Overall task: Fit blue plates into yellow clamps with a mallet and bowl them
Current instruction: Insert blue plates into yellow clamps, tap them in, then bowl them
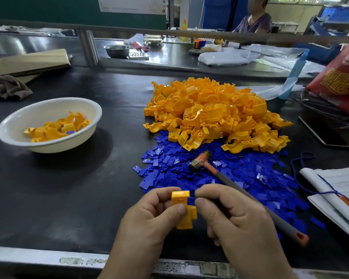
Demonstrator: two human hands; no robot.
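Yellow clamp (183, 210) is pinched in left hand (149, 216); blue plate (191, 200) is pinched against it by right hand (230, 214). Mallet (199, 161) is laid on blue pile (169, 168), handle partly hidden behind right hand.

Red bag (338, 81), open notebook (345, 184), cardboard (28, 61)

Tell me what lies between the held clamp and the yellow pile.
Loose blue plates with the mallet lying on them, seen in the head view.

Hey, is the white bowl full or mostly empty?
Mostly empty: the white bowl holds a low heap of yellow clamps; much of its inner wall shows.
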